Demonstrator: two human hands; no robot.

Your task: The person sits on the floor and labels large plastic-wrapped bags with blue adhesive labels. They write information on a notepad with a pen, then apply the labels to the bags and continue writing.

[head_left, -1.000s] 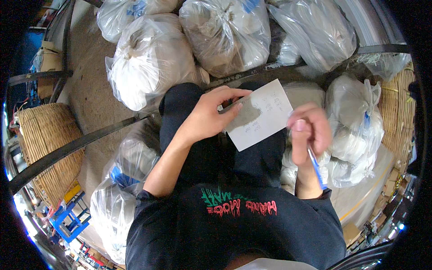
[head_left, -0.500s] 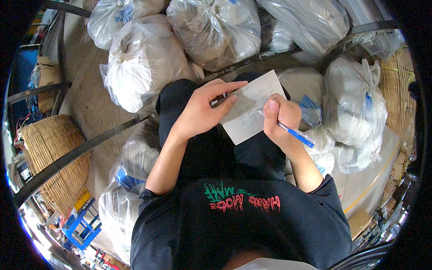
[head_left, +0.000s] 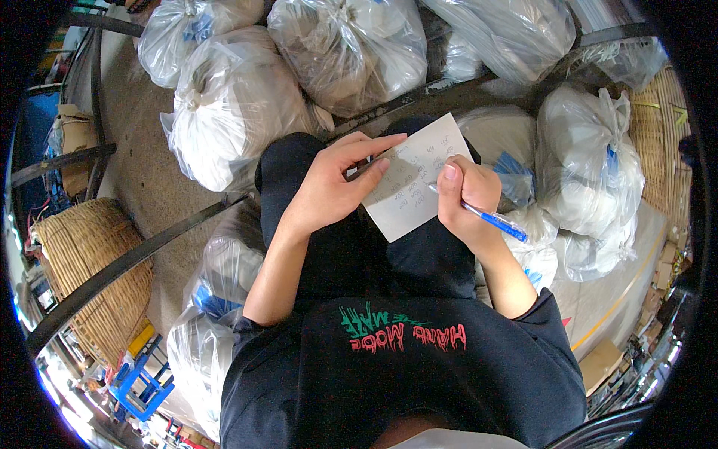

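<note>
A white sheet of paper [head_left: 400, 213] with rows of handwriting lies tilted over my dark-clothed legs. My left hand [head_left: 345, 176] grips its left edge, thumb on top and the other fingers along the upper side. In my right hand [head_left: 469, 196] is a pen with a blue barrel [head_left: 502, 226], its tip close to the written rows. The right thumb presses on the pen, and the curled fingers rest against the paper's right part. The undersides of both hands are hidden.
Knotted clear plastic bags with white contents [head_left: 224, 112] crowd ahead of me, with more bags [head_left: 587, 157] on the right. Dark curved bars [head_left: 138, 251] cross the left side. Beyond them stand a wicker basket [head_left: 93, 269] and a blue plastic stool [head_left: 142, 385].
The view has shifted slightly, so the bags and basket sit a little differently. Both hands keep their hold, and the pen's rear end has tipped slightly outward to the right.
</note>
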